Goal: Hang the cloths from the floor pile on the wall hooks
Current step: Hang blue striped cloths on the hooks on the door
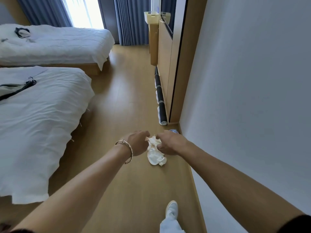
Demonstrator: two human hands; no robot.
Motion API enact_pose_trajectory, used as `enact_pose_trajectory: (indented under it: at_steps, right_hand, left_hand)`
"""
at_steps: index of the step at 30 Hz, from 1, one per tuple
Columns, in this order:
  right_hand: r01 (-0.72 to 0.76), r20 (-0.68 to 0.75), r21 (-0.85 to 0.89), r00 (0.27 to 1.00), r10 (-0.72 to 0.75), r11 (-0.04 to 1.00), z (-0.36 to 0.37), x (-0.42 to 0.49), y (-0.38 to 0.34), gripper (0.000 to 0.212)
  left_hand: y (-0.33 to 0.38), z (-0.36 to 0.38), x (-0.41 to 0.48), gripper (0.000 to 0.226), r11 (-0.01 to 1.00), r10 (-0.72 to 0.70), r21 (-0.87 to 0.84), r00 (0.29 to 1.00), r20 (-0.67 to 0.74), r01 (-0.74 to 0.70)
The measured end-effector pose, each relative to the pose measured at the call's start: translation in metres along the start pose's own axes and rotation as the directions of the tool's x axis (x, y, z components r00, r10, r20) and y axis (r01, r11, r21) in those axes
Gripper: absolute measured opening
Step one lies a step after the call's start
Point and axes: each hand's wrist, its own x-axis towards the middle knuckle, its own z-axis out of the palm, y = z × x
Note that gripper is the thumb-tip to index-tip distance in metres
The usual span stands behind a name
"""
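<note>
your left grip (138, 142) and right grip (168, 143) both pinch the top of a crumpled cream cloth (155, 157), fingers curled into its folds. it droops between them over the wooden floor (127, 98), near the floor's right edge by the white wall (244, 98). a blue patterned cloth (174, 130) shows past your right knuckles at that edge.

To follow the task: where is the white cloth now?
In the head view the white cloth is at centre, held by the left hand and right hand, near the wall on the right.
</note>
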Motion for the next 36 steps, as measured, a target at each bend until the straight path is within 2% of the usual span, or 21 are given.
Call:
enact_pose_trajectory:
  at_steps: [9,13,17,27,36]
  right_hand:
    - [0.042,-0.019,0.062,0.999,-0.041,0.997,-0.065,0.151,0.088,0.048]
    - [0.038,0.059,0.082,0.997,-0.043,0.996,-0.07,0.194,0.121,0.047]
    - [0.043,0.042,0.1,0.998,-0.047,0.994,-0.081,0.239,0.155,0.042]
    - [-0.091,0.155,0.087,0.985,0.077,0.992,-0.083,0.358,0.199,0.044]
    - [-0.263,0.275,0.143,0.937,0.217,0.954,-0.093,0.501,0.238,0.039]
  left_hand:
    - [0.006,-0.028,0.159,0.041,0.991,-0.078,0.101,0.996,-0.052,0.083]
    - [0.01,-0.018,0.207,0.042,0.988,-0.094,0.124,0.995,0.035,0.089]
    - [0.007,-0.019,0.268,0.042,0.992,-0.093,0.089,0.995,0.035,0.089]
    - [-0.023,0.009,0.411,0.043,1.0,-0.011,0.015,0.986,0.168,0.009]
    - [-0.088,-0.002,0.554,0.044,0.998,-0.052,-0.006,0.965,0.258,0.055]
